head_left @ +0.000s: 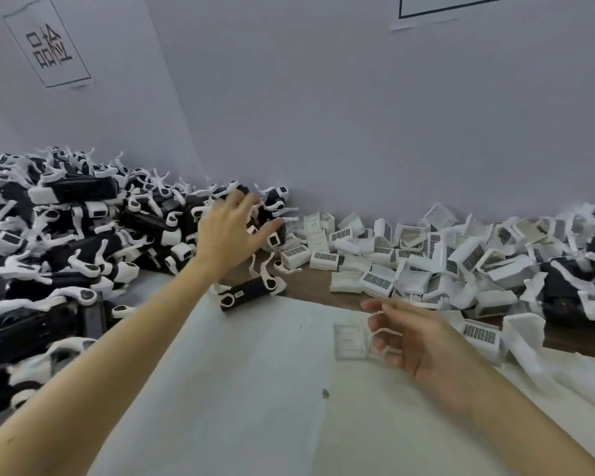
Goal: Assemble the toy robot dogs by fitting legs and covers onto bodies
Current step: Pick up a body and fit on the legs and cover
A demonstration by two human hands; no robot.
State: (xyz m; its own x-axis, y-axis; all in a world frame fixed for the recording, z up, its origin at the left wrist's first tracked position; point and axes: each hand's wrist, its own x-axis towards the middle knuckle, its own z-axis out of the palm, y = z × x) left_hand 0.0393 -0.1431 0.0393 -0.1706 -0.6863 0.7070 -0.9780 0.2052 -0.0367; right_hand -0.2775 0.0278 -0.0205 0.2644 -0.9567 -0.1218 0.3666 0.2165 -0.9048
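Heaped at left of frame, from the edge to the centre: a pile of assembled dogs (66, 228), black bodies with white legs sticking out at all angles, tangled together. Likely light, rigid moulded plastic; thin legs probably the weak point, so best lifted by the black body rather than by a leg.

Reaching up into the right end of that pile, just left of centre frame: left hand (231, 231), fingers spread and fairly straight, gripping nothing visible, fingertips at or just over the white parts there; actual contact cannot be told through the blur.

Just below that hand, near mid-frame, lying on its side on the table (310, 283) at the edge of a white sheet (237, 389): a single black body (251, 292) with white legs already on, apart from both hands, closer to the left one.

Lower right of centre: right hand (423, 345), fingers loosely curled around thin white leg pieces (385, 338), seemingly pinched between thumb and fingers. Just left of it, flat on the sheet, one white cover (349, 340), near but not touched.

Across the right of frame, against the wall (358, 115): a spread of loose white covers (443, 266), many with dark grid stickers, thin-walled and probably slightly springy; edges the sensible place to hold.
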